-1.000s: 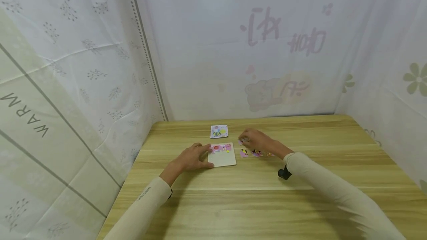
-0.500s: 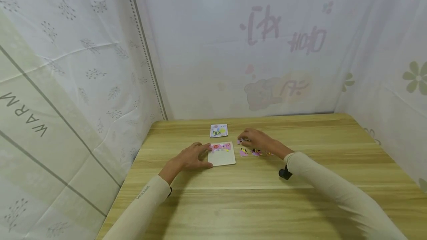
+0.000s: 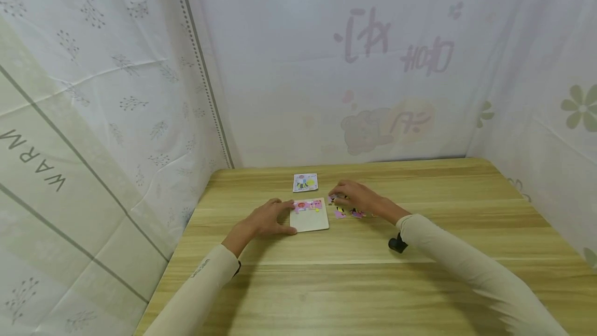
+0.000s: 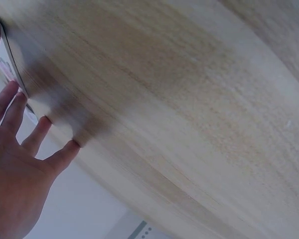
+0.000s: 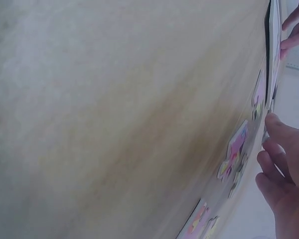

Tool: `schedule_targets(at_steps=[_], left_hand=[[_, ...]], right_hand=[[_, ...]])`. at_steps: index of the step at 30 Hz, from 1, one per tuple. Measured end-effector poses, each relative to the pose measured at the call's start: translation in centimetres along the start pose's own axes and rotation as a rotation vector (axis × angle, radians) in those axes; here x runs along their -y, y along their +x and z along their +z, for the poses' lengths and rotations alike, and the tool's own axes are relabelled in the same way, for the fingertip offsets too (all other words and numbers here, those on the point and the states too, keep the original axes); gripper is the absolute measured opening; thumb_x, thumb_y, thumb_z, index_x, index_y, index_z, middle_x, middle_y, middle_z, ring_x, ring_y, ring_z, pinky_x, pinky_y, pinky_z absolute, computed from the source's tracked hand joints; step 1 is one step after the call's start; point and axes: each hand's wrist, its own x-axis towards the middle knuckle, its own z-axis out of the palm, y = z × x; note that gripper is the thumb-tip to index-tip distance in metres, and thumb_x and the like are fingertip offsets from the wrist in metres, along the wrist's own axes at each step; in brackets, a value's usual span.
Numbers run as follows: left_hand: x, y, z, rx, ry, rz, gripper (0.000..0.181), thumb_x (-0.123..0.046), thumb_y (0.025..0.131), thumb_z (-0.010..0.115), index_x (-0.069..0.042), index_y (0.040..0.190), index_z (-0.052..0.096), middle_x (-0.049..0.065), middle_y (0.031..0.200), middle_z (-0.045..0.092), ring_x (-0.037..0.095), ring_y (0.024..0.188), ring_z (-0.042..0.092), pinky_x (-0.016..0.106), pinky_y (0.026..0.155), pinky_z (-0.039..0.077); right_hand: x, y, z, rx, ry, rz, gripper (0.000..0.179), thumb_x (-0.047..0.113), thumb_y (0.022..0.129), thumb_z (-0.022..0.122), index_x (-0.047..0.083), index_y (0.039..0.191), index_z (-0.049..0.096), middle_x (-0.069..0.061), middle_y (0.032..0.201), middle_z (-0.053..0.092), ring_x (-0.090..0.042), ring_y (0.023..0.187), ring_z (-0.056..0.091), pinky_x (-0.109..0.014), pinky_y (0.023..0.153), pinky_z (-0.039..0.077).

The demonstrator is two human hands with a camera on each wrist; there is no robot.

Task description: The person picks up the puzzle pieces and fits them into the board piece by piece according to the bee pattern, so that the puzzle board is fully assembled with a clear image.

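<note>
My left hand (image 3: 268,218) rests at the left side of a pale square puzzle board (image 3: 310,222), its fingers fairly straight in the left wrist view. The thumb lies at the board's near left corner and the fingertips touch its far left part. Pink joined puzzle pieces (image 3: 313,205) fill a strip along the board's far side. Right of the board, my right hand (image 3: 356,196) pinches a pink puzzle piece (image 3: 331,199) between thumb and fingers, just off the board's far right corner. Its fingers hide most of the piece.
Loose pink, yellow and black puzzle pieces (image 3: 340,213) lie on the wooden table (image 3: 298,284) beneath and near the right hand. Behind the board lies a small picture card (image 3: 305,183) with a striped bee. Printed curtains (image 3: 289,92) hang around the table.
My right hand has edged left toward the board with the puzzle piece. The left hand and board have hardly moved.
</note>
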Motion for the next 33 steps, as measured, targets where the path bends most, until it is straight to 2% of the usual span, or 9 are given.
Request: schedule_targets(at_steps=[11,19,22,33], left_hand=[[0.3,0.1,0.2,0.002,-0.009,-0.007,0.086,-0.059,0.086,0.080,-0.022,0.157,0.049,0.016,0.156,0.046,0.036,0.143,0.043,0.062,0.110,0.040],[0.3,0.2,0.3,0.006,-0.009,0.007,0.086,-0.058,0.086,0.080,-0.020,0.157,0.049,0.017,0.156,0.046,0.036,0.143,0.043,0.062,0.110,0.041],[0.3,0.4,0.3,0.010,0.004,0.007,0.087,-0.060,0.086,0.079,-0.021,0.157,0.048,0.017,0.156,0.046,0.036,0.144,0.042,0.063,0.109,0.041],[0.4,0.5,0.0,0.011,0.019,0.001,0.088,-0.061,0.086,0.078,-0.020,0.157,0.047,0.020,0.154,0.047,0.037,0.142,0.044,0.063,0.108,0.042]], right_hand=[[0.9,0.6,0.4,-0.024,-0.017,-0.076,0.028,0.013,0.099,0.072,0.006,0.126,0.073,-0.009,0.119,0.069,-0.024,0.106,0.065,-0.039,0.088,0.057],[1.8,1.5,1.0,0.052,-0.041,-0.042,0.026,0.013,0.100,0.071,0.009,0.126,0.074,-0.008,0.122,0.070,-0.025,0.113,0.066,-0.040,0.094,0.056],[1.8,1.7,1.1,0.052,-0.055,-0.057,0.026,0.012,0.100,0.072,0.009,0.125,0.074,-0.008,0.122,0.070,-0.024,0.114,0.066,-0.040,0.096,0.055],[2.2,2.1,0.9,0.001,-0.046,-0.098,0.024,0.015,0.101,0.071,0.007,0.123,0.075,-0.010,0.114,0.069,-0.022,0.101,0.066,-0.038,0.087,0.057]])
